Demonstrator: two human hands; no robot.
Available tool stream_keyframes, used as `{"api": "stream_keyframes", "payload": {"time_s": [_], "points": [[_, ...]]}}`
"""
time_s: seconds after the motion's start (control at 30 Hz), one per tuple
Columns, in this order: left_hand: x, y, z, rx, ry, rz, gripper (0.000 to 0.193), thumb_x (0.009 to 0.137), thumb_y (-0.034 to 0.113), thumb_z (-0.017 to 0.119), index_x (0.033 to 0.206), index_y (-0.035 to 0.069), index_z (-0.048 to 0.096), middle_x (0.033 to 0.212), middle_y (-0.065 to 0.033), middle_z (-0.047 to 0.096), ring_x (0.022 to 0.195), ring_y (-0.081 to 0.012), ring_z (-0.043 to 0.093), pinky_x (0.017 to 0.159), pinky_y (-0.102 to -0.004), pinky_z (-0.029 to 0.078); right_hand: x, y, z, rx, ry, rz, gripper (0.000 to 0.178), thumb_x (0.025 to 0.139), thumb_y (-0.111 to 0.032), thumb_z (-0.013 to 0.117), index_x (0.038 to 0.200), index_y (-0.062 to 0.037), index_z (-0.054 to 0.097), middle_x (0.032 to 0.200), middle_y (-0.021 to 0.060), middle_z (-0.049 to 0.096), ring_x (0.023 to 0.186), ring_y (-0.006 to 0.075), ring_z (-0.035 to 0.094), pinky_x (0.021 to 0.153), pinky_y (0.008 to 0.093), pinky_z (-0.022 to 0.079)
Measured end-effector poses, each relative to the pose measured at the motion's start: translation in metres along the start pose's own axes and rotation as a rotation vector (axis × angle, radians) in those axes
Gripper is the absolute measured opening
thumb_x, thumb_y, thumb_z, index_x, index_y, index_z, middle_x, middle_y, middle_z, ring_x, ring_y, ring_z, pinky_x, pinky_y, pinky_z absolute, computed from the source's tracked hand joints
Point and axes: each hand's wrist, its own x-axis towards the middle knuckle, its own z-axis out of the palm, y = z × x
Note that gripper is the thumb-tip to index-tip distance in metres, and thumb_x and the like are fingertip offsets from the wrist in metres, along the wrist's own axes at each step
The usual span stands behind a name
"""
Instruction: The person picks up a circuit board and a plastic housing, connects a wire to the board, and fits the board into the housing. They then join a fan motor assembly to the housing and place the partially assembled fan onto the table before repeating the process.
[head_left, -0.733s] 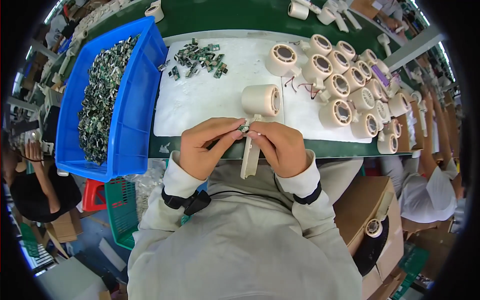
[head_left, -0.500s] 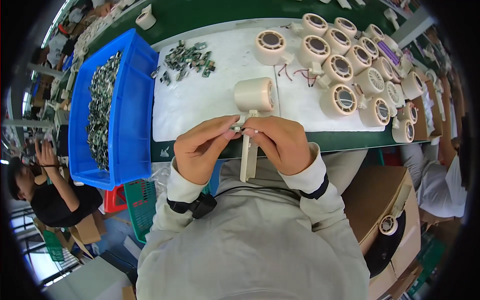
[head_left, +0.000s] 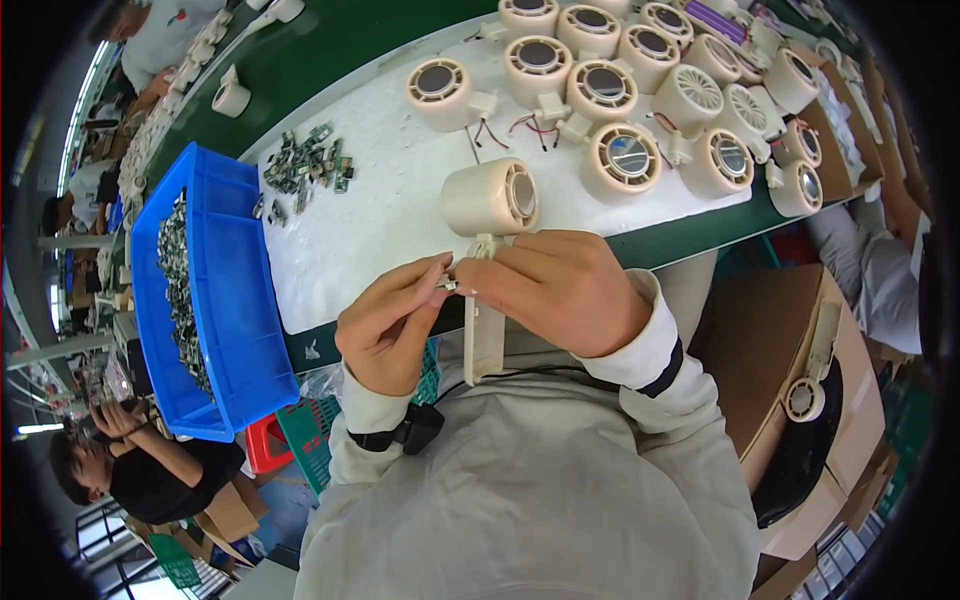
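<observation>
so the left hand (head_left: 385, 330) is pinching a tiny metal part (head_left: 447, 285) between thumb and fingertips, right at the neck of the beige fan (head_left: 488, 215) where the head meets the handle. The right hand (head_left: 560, 290) is curled shut around that same neck, holding the fan steady at the near edge of the surface (head_left: 370, 215), handle hanging down toward the lap. Looks to me like the little part is just going in, so this fan isn't finished yet

Far to the left of the left hand there's a blue bin (head_left: 215, 300) full of small parts, and a loose pile of parts (head_left: 305, 170) lies just beyond that hand. Beyond and to the right of the right hand sits a crowd of fan heads (head_left: 625, 155), some with red and black wires showing, so plenty seems left to do. Nothing blocks the hands that I can see
</observation>
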Motion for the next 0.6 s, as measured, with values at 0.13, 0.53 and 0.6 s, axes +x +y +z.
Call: {"api": "stream_keyframes", "payload": {"time_s": [0.13,0.53,0.6], "points": [[-0.004,-0.001,-0.002,0.008,-0.017,0.025,0.029,0.091,-0.009,0.064,0.118,0.001,0.07,0.118,-0.0236,0.068,0.103,-0.0257,0.069,0.088,-0.0319,0.056,-0.001,-0.001,-0.001,-0.066,-0.001,-0.035,0.02,0.082,-0.014,0.077,0.1,-0.0084,0.07,0.071,0.0053,0.062,0.06,0.0232,0.061,0.053,0.034,0.047],[-0.007,-0.03,-0.02,-0.664,-0.288,-0.262,0.034,0.094,-0.011,0.059,0.123,0.004,0.067,0.112,-0.0214,0.066,0.096,-0.0277,0.068,0.082,-0.0363,0.058,-0.011,-0.006,0.012,0.323,0.051,0.24,0.021,0.081,-0.014,0.081,0.099,-0.0089,0.073,0.072,0.0035,0.064,0.057,0.0169,0.058,0.052,0.0292,0.045],[-0.006,-0.031,-0.019,-0.679,-0.287,-0.266,0.034,0.094,-0.011,0.059,0.123,0.004,0.067,0.112,-0.0214,0.066,0.096,-0.0275,0.069,0.082,-0.0362,0.058,-0.012,-0.007,0.01,0.303,0.015,0.271,0.022,0.08,-0.012,0.082,0.1,-0.0083,0.072,0.073,0.0039,0.065,0.058,0.0153,0.058,0.052,0.0286,0.044]]}}
